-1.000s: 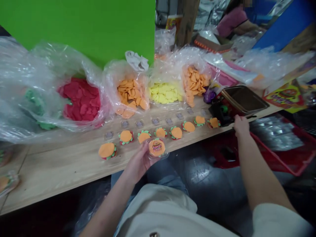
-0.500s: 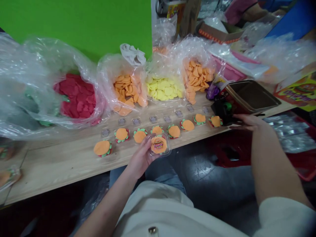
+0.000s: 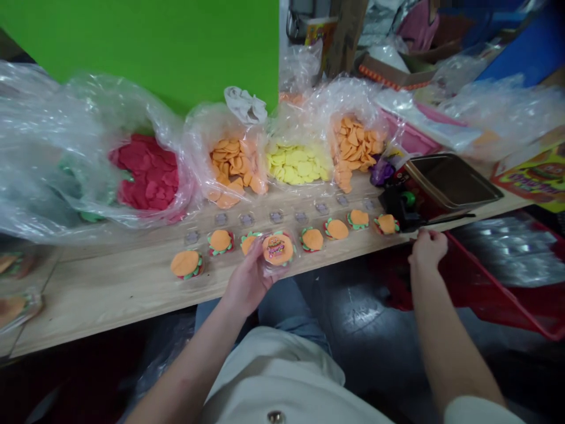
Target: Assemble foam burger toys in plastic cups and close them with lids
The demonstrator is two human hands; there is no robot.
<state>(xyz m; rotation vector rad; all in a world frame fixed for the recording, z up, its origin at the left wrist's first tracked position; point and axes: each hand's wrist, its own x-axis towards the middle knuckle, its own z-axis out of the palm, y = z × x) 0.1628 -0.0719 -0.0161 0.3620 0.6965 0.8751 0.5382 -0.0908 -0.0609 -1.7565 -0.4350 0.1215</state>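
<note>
Too small to read: lettering on round printed label (image 3: 276,247) in clear square plastic box (image 3: 285,268). Partly covered by left fingers (image 3: 255,252): orange-topped foam burger (image 3: 248,242). Indeterminable: contents of curled right fingers (image 3: 420,251). Blurred through clear plastic film (image 3: 90,115): green foam pieces (image 3: 92,217). Cut off at right edge: yellow printed cardboard carton (image 3: 536,176).

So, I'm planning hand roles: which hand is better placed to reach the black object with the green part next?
Probably the right hand: it is close beside the black object, though whether it holds anything is unclear. The left hand is farther away and holds a clear container.
</note>
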